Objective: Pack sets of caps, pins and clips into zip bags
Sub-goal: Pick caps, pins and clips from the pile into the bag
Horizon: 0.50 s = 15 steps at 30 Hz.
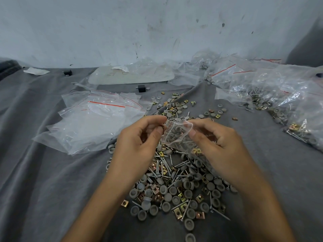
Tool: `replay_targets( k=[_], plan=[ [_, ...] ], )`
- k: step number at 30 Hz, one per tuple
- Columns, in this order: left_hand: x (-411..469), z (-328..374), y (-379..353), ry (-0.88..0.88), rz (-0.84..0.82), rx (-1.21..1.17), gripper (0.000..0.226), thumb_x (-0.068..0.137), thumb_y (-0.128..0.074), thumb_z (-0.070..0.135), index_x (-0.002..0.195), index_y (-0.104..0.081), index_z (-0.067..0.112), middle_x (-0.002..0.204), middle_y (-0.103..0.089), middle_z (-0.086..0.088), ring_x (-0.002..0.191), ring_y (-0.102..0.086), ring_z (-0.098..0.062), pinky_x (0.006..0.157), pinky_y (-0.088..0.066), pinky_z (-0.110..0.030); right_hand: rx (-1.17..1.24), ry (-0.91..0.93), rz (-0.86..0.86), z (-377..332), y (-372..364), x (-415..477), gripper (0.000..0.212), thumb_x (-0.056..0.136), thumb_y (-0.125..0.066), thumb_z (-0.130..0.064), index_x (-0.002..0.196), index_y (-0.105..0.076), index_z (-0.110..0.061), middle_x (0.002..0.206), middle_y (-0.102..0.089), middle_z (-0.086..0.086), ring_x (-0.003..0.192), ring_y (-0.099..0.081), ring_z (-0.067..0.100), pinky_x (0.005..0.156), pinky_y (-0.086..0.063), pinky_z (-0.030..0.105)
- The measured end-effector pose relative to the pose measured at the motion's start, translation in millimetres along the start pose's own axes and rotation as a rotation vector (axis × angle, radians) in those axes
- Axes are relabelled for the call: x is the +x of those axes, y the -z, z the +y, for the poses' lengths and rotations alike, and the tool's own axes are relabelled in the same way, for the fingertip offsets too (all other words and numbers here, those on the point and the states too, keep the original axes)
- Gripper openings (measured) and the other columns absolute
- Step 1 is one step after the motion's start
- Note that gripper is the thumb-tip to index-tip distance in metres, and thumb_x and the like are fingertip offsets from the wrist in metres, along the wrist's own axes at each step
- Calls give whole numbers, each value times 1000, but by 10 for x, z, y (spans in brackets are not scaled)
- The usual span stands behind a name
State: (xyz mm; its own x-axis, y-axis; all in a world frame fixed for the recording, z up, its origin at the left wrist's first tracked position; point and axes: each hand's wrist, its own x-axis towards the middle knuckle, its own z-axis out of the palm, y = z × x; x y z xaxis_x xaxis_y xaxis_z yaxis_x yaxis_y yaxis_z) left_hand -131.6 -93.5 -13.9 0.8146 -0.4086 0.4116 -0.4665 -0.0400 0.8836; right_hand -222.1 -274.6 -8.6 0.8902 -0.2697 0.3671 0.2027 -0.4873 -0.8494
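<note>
A scuffed white wall [157, 23] stands behind a table covered by a gray cloth [43, 172]. Both hands are raised over the middle of the cloth, close together. The left hand [138, 142] pinches one edge of a small clear bag [176, 135] between thumb and curled forefinger. The right hand [220, 145] pinches the opposite edge the same way. The bag hangs between them with its mouth up, and pins and caps show through its plastic.

Directly under and beyond the hands lies a loose heap [174, 172] of parts: round gray caps [190, 185], screw-like pins [181, 205] and square brass clips [176, 211]. The heap runs from near the wrists to past the fingertips.

To the left of the left hand a spread of empty bags [90, 123] with red zip lines lies flat. To the right of the right hand, and farther off, filled bags [279, 98] are piled together. Beyond the hands, near the wall, a pale flat board [131, 75] rests under crumpled plastic, with a small black block [141, 88] just in front of it. A scrap of paper [35, 71] lies far to the left.
</note>
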Motion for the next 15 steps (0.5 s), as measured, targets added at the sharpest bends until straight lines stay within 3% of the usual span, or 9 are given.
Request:
replay_targets(
  k=[4, 8, 12, 15],
  plan=[
    [-11, 3, -22, -25, -23, 2, 32, 95, -66, 3, 114, -70, 29, 101, -75, 11, 96, -69, -12, 82, -53, -19, -13, -7, -13, 0, -14, 9, 21, 96, -58, -47, 114, -69, -49, 104, -72, -27, 98, -68, -2, 77, -56, 25],
    [-22, -12, -44, 9, -44, -8, 35, 92, -72, 10, 117, -69, 35, 105, -74, 12, 92, -68, -10, 79, -53, -24, -26, -1, -27, 0, -4, 2, 19, 100, -59, -43, 114, -69, -50, 105, -71, -26, 99, -67, -1, 76, -54, 26],
    [-22, 11, -42, 21, -27, -63, 35, 90, -72, 22, 120, -67, 40, 105, -72, 12, 85, -67, -5, 72, -52, -19, -4, -10, -34, 6, 1, 0, 18, 101, -60, -42, 115, -70, -48, 107, -72, -22, 98, -69, 3, 77, -59, 31],
    [-5, 24, -13, -30, 41, 42, 31, 99, -63, 13, 116, -67, 38, 108, -72, 15, 95, -67, -3, 78, -50, -16, 88, 1, -21, -18, 30, 0, 20, 100, -59, -43, 115, -71, -44, 106, -75, -19, 96, -71, 2, 72, -58, 19]
  ],
)
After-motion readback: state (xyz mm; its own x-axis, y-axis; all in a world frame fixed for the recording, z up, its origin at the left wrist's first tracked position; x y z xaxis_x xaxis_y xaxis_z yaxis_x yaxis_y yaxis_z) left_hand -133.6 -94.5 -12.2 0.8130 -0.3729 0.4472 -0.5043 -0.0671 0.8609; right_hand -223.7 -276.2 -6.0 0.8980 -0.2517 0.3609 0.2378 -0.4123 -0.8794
